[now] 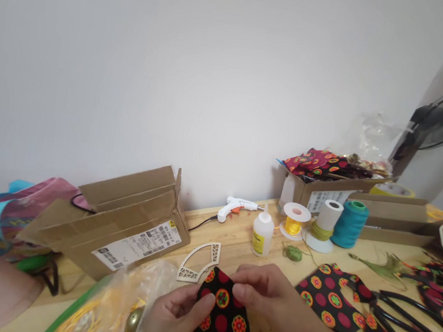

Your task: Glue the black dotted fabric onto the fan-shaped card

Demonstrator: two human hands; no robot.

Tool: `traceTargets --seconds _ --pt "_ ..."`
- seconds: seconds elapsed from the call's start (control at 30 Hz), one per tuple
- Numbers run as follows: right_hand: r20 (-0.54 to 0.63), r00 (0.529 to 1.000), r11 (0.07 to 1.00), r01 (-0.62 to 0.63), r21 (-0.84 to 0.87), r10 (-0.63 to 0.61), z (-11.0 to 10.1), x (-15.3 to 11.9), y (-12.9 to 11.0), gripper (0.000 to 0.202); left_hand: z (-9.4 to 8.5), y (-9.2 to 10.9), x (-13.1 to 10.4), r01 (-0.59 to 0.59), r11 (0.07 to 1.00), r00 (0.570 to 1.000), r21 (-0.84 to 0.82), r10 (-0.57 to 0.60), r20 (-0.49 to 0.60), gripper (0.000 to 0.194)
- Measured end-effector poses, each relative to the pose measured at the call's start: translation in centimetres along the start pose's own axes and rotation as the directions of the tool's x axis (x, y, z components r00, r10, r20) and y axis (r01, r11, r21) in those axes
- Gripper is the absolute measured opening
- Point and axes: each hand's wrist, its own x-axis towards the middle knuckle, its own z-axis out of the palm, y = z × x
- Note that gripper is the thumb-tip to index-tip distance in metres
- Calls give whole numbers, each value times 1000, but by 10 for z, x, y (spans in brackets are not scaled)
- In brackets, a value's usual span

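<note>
Both sets of fingers are closed on one piece of black cotton fabric printed with red dots and orange-and-green flower rings [224, 320]. The left hand [176, 313] pinches its left edge between thumb and forefinger. The right hand [268, 299] grips its upper right corner, fingers curled over the top. The fabric piece hangs between the two hands, near the front edge of the wooden bench [236, 234], its lower part running out of view.

Handling it well, by my judgement, calls for even tension from both pinches, so that the cloth stays flat and the printed side faces up.

Just beyond the fingers lies a pale laser-cut wooden fan-shaped frame [200, 262], close to the fabric piece but apart from it. Left of the hands sits a clear plastic bag holding yellow material [119, 305]. Farther left lies a flattened brown cardboard box with a white shipping label [115, 217].

To the right lie a second cut of the same printed fabric [330, 302] and black-handled scissors [402, 318].

Farther back stand a small white glue bottle with a yellow label [262, 232], a white hot-glue gun [236, 207], a spool of yellow thread [294, 220], a white spool [325, 224] and a teal thread cone [350, 223].
</note>
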Motion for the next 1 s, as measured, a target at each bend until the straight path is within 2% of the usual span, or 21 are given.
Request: traceTargets --seconds 0.03,0.1,0.2,0.3,0.47,0.6,0.7,0.77,0.87,1.0 --pt "43 999 997 -15 74 11 -2 0 -2 24 -1 1 1 11 999 1000 -36 -11 4 24" --pt "14 999 993 -46 108 45 -3 0 -5 27 -3 2 2 32 996 999 -86 -32 -2 22" --pt "-131 983 990 -135 -36 129 1 0 -4 30 -3 3 1 34 998 999 -50 -36 -33 23" --pt "-186 958 962 -241 -126 216 7 0 3 27 0 2 0 23 1000 999 8 -23 -40 24" --pt "-43 966 967 -256 -15 255 8 0 12 23 0 4 -1 74 992 996 -107 -78 -34 20" --pt "43 966 965 -257 44 255 5 -1 15 32 -3 9 0 78 988 995 -132 -84 -44 19" --pt "140 969 971 -218 94 204 2 -1 13 44 -5 10 0 68 987 996 -146 -75 -48 20" --pt "176 973 973 -178 149 151 1 1 9 46 -5 9 0 62 988 996 -141 -70 -47 20" --pt "100 987 973 -143 182 126 5 1 5 36 -2 6 -1 50 991 998 -121 -54 -36 20" --pt "9 980 979 -197 42 197 13 0 9 26 -3 3 2 40 990 997 -134 -47 -54 21"
